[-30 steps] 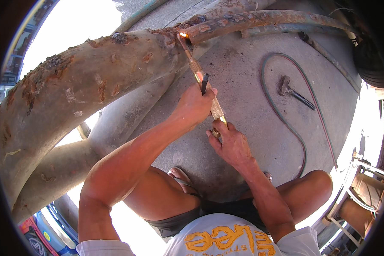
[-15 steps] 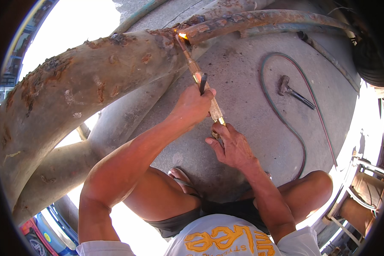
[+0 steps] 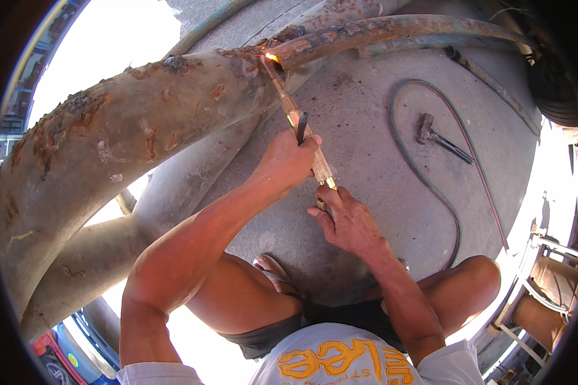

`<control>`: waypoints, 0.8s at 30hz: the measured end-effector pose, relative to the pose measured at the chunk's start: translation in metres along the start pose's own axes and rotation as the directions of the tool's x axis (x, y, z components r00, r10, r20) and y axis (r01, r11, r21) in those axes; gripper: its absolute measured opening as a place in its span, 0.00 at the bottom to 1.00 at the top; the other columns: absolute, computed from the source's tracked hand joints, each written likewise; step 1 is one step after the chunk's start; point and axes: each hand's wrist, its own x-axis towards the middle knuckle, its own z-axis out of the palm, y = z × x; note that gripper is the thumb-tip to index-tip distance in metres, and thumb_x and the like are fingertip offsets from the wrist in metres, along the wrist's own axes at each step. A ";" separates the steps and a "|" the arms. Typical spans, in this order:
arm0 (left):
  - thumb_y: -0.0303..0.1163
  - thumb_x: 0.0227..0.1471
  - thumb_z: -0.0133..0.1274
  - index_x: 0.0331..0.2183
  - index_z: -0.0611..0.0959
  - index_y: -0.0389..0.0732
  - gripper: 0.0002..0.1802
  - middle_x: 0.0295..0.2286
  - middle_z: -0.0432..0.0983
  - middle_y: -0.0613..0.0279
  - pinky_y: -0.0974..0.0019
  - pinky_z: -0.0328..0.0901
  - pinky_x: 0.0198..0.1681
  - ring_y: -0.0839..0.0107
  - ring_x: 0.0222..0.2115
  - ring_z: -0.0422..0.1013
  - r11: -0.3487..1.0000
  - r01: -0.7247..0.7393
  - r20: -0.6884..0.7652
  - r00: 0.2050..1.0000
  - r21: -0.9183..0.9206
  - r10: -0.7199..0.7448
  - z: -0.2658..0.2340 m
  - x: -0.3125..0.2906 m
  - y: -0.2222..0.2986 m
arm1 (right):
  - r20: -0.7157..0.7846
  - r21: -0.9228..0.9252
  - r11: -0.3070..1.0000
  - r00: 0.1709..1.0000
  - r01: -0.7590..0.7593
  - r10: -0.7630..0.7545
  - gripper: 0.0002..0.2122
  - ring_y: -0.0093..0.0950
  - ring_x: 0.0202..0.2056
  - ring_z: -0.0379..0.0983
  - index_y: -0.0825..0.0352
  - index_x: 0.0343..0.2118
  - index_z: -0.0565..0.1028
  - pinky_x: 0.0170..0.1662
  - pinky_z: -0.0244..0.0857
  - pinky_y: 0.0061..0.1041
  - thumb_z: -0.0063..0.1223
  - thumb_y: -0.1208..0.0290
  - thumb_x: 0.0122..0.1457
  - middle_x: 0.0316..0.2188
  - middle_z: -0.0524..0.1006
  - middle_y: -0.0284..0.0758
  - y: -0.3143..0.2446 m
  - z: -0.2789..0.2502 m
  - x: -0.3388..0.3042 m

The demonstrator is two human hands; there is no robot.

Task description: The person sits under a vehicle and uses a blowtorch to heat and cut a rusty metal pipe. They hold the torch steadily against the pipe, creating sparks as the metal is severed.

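Observation:
My left hand (image 3: 288,159) is wrapped round the ribbed brass body of a cutting torch (image 3: 288,102), next to its black lever. Farther back on the same torch, my right hand (image 3: 350,221) grips the rear end, fingers curled at the brass fittings. An orange flame burns at the torch tip. That tip meets the joint where a narrower rusty pipe (image 3: 379,29) joins a thick, rust-patched pipe (image 3: 192,96). How far the cut goes into the metal cannot be made out.
A hammer (image 3: 426,128) lies on the concrete floor at right, inside a loop of twin red and green hose (image 3: 394,122). A thin pipe (image 3: 494,86) lies beyond it. A black tyre (image 3: 555,96) is at far right, a metal-framed cart (image 3: 552,282) below.
The torch tip has shifted very slightly left and down along the joint, and the flame with it. Both hands keep their hold on the torch.

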 end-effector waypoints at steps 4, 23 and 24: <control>0.41 0.74 0.51 0.46 0.77 0.28 0.21 0.42 0.78 0.47 0.53 0.79 0.54 0.56 0.44 0.82 1.000 -0.003 0.006 1.000 0.002 0.003 0.000 0.000 0.000 | 0.025 -0.007 1.000 1.000 -0.012 0.012 0.17 0.52 0.35 0.85 0.57 0.56 0.71 0.36 0.80 0.48 0.59 0.57 0.71 0.40 0.78 0.49 0.000 -0.001 0.000; 0.40 0.73 0.52 0.47 0.77 0.26 0.21 0.42 0.78 0.46 0.53 0.80 0.52 0.56 0.43 0.82 1.000 -0.012 -0.009 1.000 -0.006 0.012 0.000 0.001 -0.001 | -0.006 -0.011 1.000 1.000 0.000 0.000 0.16 0.52 0.34 0.84 0.57 0.54 0.71 0.34 0.79 0.49 0.59 0.57 0.70 0.38 0.78 0.49 -0.001 -0.001 0.001; 0.40 0.73 0.52 0.48 0.77 0.26 0.22 0.42 0.78 0.46 0.53 0.80 0.51 0.56 0.43 0.82 1.000 -0.004 -0.012 1.000 -0.018 0.004 0.001 0.001 -0.001 | -0.005 -0.010 1.000 1.000 -0.001 0.001 0.16 0.52 0.34 0.84 0.57 0.54 0.71 0.34 0.79 0.49 0.59 0.57 0.70 0.38 0.78 0.49 -0.001 -0.001 0.001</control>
